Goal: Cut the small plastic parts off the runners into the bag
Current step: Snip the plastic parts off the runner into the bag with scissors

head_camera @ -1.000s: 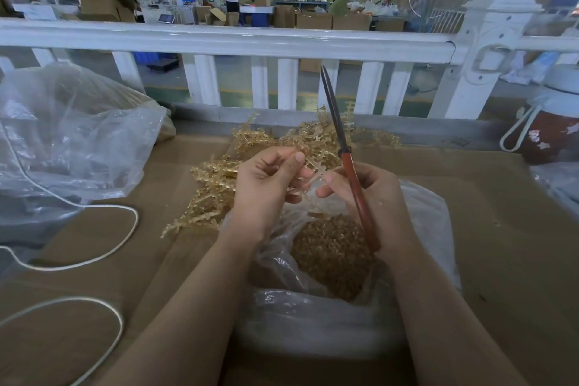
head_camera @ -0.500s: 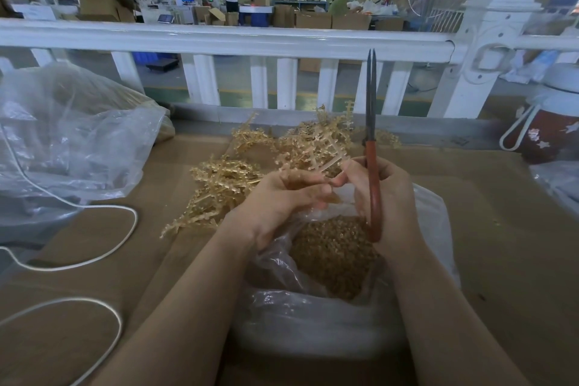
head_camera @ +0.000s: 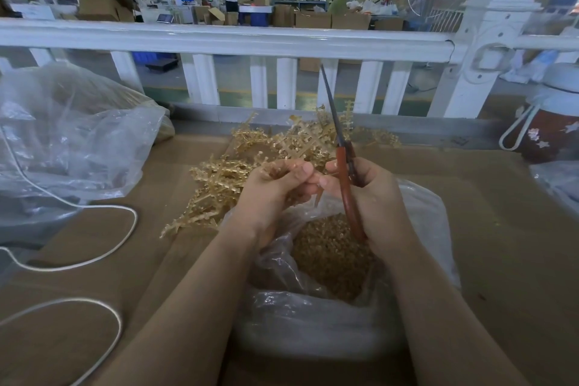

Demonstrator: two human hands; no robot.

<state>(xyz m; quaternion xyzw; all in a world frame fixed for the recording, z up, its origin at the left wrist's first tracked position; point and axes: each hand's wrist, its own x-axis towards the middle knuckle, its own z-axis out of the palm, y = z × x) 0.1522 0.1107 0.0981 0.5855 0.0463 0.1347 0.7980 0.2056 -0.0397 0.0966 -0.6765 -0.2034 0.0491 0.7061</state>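
Both hands are working at frame centre above the bag (head_camera: 329, 323): left hand (head_camera: 272, 194) is curling its fingers around a runner (head_camera: 318, 197), while right hand (head_camera: 372, 194) is gripping closed scissors (head_camera: 344, 166), blades pointing up. More runners (head_camera: 238, 172) are lying upper centre.

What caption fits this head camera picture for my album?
Left hand holds a runner over the bag while the right hand grips scissors pointing upward.
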